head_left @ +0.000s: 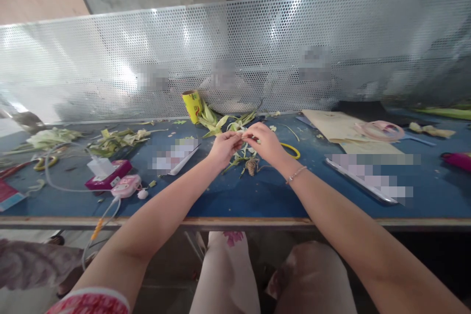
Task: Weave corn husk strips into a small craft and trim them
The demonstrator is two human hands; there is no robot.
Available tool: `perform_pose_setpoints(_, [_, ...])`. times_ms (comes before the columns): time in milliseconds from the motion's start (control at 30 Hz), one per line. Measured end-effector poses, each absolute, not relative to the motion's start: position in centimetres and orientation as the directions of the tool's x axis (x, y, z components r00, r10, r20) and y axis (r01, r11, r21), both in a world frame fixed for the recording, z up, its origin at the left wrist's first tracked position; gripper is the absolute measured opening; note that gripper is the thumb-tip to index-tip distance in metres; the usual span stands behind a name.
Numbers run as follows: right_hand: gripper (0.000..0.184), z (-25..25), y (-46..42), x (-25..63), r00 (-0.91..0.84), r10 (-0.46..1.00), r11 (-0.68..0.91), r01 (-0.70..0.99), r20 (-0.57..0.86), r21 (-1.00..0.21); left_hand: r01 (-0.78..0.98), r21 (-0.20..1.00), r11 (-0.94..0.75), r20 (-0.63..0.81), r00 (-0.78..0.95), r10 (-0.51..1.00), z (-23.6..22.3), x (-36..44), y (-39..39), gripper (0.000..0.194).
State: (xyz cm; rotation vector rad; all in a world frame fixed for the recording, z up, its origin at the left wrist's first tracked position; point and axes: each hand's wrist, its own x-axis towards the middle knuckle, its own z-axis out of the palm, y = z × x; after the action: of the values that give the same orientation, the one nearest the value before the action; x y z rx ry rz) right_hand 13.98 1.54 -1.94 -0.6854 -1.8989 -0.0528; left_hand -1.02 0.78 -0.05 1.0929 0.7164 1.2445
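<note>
Over the middle of the table, my left hand and my right hand meet at the fingertips. Both are closed in a pinch on a thin, pale green piece of what looks like corn husk, mostly hidden by the fingers. Below the hands lie green leafy scraps and a small brown, woven-looking clump. Just beyond them, more green husks lie beside a tilted yellow can. A yellow ring lies behind my right wrist.
Phones lie left and right. A purple box with a charger and cable sits left, near scissors and wilted leaves. Brown paper and a pink tape roll lie right. A perforated metal screen closes the back.
</note>
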Motion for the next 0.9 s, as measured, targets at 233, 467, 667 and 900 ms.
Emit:
perform_pose_setpoints(233, [0.01,-1.7,1.0,14.0,-0.328,0.407,0.821,0.541,0.853,-0.184,-0.386,0.92,-0.063,0.158,0.221,0.962,-0.2,-1.0,0.9,0.015])
perform_pose_setpoints(467, [0.013,-1.5,0.6,14.1,-0.383,0.418,0.808,0.571,0.824,-0.144,-0.372,0.926,-0.064,0.166,0.249,0.954,-0.4,-0.9,1.0,0.015])
perform_pose_setpoints(667, [0.013,-1.3,0.4,14.2,-0.392,0.415,0.809,0.572,0.821,-0.135,-0.385,0.921,-0.055,0.16,0.248,0.955,-0.3,-0.8,0.7,0.016])
perform_pose_setpoints(900, [0.014,-1.3,0.4,14.1,-0.389,0.402,0.807,0.578,0.829,-0.12,-0.407,0.913,-0.036,0.15,0.252,0.956,-0.2,-0.7,0.6,0.013])
